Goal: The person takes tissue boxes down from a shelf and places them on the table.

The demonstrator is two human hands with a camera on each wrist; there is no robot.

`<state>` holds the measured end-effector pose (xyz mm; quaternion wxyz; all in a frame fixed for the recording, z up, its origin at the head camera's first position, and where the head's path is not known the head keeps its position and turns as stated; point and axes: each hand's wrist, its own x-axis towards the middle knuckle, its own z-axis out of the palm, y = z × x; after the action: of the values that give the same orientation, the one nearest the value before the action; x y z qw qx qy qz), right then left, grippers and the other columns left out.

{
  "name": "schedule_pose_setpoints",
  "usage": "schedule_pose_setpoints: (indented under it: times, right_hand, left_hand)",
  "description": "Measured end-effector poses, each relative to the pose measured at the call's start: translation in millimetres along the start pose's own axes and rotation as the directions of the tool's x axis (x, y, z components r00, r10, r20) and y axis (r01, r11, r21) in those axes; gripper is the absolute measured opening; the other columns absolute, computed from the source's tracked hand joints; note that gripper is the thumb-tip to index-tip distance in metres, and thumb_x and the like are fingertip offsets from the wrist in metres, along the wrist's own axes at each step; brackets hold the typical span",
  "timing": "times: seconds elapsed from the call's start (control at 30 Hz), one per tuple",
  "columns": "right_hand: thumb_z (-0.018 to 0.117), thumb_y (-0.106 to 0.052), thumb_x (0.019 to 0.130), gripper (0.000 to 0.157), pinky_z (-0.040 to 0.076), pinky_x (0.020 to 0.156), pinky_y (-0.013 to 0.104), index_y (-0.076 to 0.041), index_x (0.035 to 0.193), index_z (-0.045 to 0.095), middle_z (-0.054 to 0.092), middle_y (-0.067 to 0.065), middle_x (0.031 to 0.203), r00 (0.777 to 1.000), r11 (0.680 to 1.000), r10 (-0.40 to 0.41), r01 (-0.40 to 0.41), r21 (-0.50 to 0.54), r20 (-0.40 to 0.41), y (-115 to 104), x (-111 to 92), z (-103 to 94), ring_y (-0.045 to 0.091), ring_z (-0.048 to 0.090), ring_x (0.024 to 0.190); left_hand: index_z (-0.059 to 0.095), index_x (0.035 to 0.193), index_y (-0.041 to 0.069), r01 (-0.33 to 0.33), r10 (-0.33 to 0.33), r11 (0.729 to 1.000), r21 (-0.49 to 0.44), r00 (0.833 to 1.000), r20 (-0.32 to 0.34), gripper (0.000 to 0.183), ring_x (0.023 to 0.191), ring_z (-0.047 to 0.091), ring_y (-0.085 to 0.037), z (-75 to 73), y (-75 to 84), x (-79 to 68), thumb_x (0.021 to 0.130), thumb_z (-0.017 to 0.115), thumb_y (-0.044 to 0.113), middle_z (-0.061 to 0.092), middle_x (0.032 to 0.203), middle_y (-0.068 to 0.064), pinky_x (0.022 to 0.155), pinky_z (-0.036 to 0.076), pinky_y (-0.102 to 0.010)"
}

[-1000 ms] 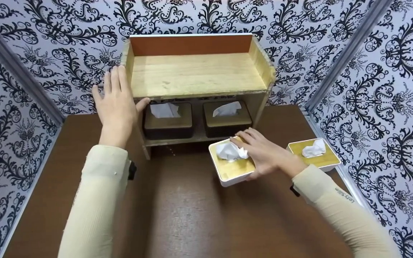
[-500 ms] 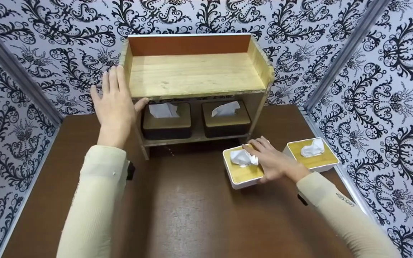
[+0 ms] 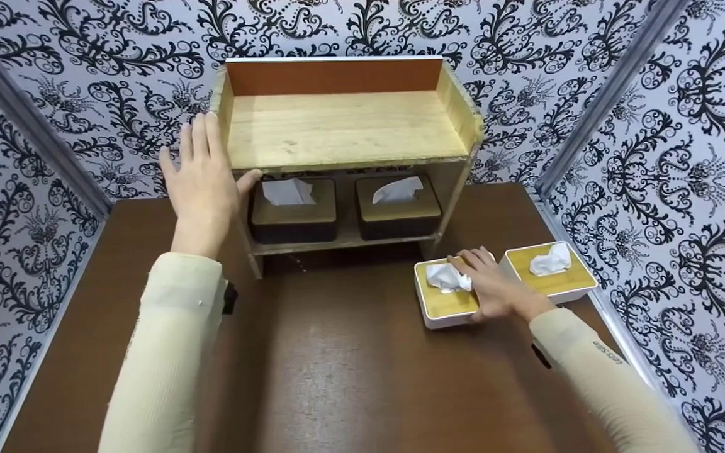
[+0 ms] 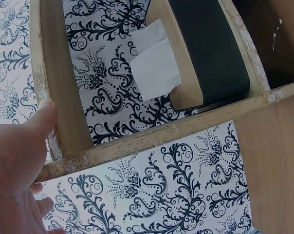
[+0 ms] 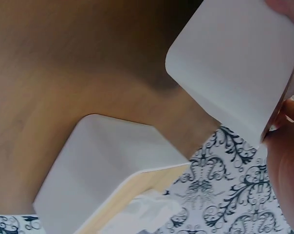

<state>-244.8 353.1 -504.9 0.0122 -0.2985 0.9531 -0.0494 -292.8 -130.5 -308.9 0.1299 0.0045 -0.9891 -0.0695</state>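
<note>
My right hand [image 3: 491, 288] grips a white tissue box [image 3: 447, 307] with a wood-look lid and a tissue sticking out, thumb at the near side and fingers over the far side. In the right wrist view the held tissue box's pale wall [image 5: 229, 53] shows, apart from a second white tissue box [image 5: 93, 161] further right on the table. My left hand [image 3: 202, 179] lies with straight fingers along the left side of a wooden shelf unit [image 3: 343, 129]. Its thumb [image 4: 45, 114] touches the front edge of the shelf in the left wrist view.
Two dark tissue boxes with wooden tops, the left one [image 3: 293, 217] and the right one [image 3: 400, 214], sit on the lower shelf. The brown table [image 3: 325, 377] extends in front. Patterned walls [image 3: 683, 189] with grey corner posts enclose the back and sides.
My right hand has carried the white tissue box rightward and down, from in front of the shelf to close beside the second white box. The left hand stays at the shelf's side.
</note>
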Motion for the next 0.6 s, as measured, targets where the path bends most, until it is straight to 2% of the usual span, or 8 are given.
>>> schedule_pose_setpoints:
  times: [0.3,0.6]
  right_hand:
    - [0.09,-0.042,0.046,0.127,0.022,0.116,0.066,0.004,0.148,0.032,0.041,0.031,0.143,1.0,1.0,0.012,-0.012,0.005,0.0,12.5,-5.8,9.4,0.051,0.036,0.133]
    - [0.089,-0.034,0.047,0.125,0.017,0.117,0.067,0.006,0.149,0.029,0.036,0.034,0.146,0.998,0.994,0.062,-0.063,0.089,0.014,20.8,-10.0,13.9,0.054,0.03,0.137]
  left_hand:
    - [-0.016,0.155,0.012,0.001,-0.001,1.0,-0.003,1.0,0.002,0.107,0.153,0.001,-0.034,-1.0,1.7,0.4,0.09,0.053,0.063,-0.006,0.165,-0.012,0.121,0.004,-0.065]
    - [-0.018,0.154,0.013,0.009,-0.009,1.0,-0.008,1.0,0.011,0.107,0.153,-0.001,-0.032,-1.3,2.4,-1.4,0.09,0.052,0.063,-0.008,0.165,-0.011,0.121,0.004,-0.065]
